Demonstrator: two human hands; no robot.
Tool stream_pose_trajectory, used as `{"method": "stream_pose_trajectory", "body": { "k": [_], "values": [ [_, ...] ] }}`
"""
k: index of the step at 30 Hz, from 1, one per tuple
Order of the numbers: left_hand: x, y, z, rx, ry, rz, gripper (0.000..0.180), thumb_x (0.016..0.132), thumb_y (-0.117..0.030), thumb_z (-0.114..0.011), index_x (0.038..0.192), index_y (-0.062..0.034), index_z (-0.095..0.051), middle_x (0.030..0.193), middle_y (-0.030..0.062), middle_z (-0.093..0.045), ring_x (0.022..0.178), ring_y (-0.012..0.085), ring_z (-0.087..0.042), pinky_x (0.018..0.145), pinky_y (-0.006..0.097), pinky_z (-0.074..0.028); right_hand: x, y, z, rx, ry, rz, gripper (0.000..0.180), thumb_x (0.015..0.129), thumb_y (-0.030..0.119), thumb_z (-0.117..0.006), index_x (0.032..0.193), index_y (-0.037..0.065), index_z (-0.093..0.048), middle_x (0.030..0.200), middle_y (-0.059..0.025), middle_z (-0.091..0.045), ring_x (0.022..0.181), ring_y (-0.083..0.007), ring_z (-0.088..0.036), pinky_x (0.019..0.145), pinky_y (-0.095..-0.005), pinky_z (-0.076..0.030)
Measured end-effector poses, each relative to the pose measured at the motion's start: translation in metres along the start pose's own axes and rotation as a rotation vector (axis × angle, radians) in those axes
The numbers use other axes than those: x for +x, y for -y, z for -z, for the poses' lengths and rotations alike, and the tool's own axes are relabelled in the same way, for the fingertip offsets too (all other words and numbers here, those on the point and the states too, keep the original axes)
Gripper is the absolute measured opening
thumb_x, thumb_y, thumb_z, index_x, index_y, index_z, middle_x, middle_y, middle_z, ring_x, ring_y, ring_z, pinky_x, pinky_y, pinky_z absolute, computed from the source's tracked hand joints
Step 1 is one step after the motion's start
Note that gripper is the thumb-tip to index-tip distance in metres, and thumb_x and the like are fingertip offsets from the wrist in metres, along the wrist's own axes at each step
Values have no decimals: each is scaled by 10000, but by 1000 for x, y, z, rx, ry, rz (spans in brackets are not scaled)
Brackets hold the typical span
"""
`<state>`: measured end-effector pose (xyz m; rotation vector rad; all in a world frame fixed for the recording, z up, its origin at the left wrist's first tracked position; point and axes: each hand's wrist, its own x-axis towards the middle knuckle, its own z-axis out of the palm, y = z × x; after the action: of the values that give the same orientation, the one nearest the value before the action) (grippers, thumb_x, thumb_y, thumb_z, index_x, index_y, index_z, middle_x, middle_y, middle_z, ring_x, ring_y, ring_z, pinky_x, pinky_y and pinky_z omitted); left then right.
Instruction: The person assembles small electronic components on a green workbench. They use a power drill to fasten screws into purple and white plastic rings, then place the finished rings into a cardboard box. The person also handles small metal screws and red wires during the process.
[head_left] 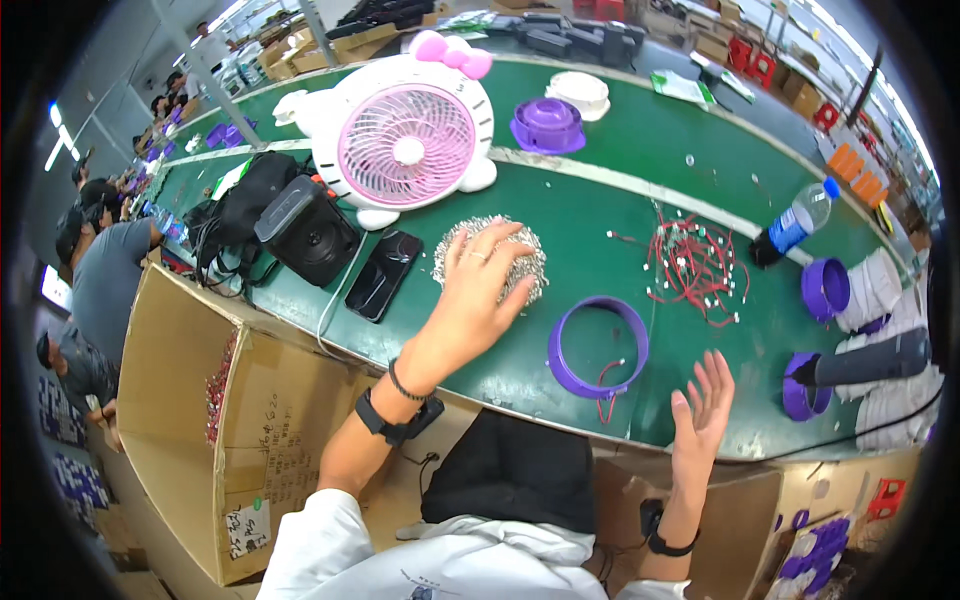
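My left hand reaches over a round pile of small silvery pieces, likely screws. Its fingers are spread and rest on the pile; whether a piece sits under the fingertips is hidden. Near the table's front edge, my right hand is raised with fingers apart and nothing in it. Between the two hands lies a purple plastic ring, with a short red wire with connectors at its near side. Farther back is a loose heap of red wires with white connectors.
On the green table stand a pink-and-white fan, a black speaker, a phone and a bottle of dark drink. At right are a power screwdriver and purple rings. Cardboard boxes flank my lap. Other people work at far left.
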<state>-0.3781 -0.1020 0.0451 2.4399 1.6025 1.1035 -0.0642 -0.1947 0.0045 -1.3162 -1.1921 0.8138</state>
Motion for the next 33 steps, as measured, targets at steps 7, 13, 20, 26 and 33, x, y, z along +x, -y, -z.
{"method": "stream_pose_trajectory", "body": {
  "k": [7,13,20,26,33],
  "values": [
    [-43,-88,-23,-235,151,-214,309,783,-184,-802,1061,-106,-691,1115,65,-618,1036,277,-579,888,419,-467,30,27,-16,-354,496,243,361,880,123,-742,1229,76,-660,1564,-247,-373,1355,-366,-491,1112,-430,-396],
    [-46,-86,-37,-189,91,-321,236,780,-141,-786,998,-97,-709,1002,30,-637,884,224,-623,745,361,-511,28,13,-21,-358,441,402,204,833,82,-778,1013,42,-691,1456,-275,-494,1060,-347,-690,929,-396,-532],
    [-43,-84,-27,-116,-57,-560,236,760,-116,-786,980,-59,-721,1008,37,-674,864,207,-679,748,352,-597,7,39,-23,-458,293,388,199,798,94,-801,965,55,-700,1388,-270,-543,1049,-389,-687,869,-419,-570],
    [-48,-82,-22,-252,-142,-528,175,761,-50,-794,928,-58,-743,993,71,-698,891,219,-695,782,359,-605,-7,47,-21,-550,238,417,204,788,91,-805,966,77,-706,1378,-270,-550,1049,-402,-685,851,-432,-584],
    [8,-85,21,-823,272,44,126,907,-71,-715,1011,0,-710,954,89,-716,841,174,-717,727,304,-595,-16,48,5,-532,175,344,180,810,84,-793,937,26,-680,1376,-280,-551,1062,-409,-676,857,-426,-566]
  ]
}}
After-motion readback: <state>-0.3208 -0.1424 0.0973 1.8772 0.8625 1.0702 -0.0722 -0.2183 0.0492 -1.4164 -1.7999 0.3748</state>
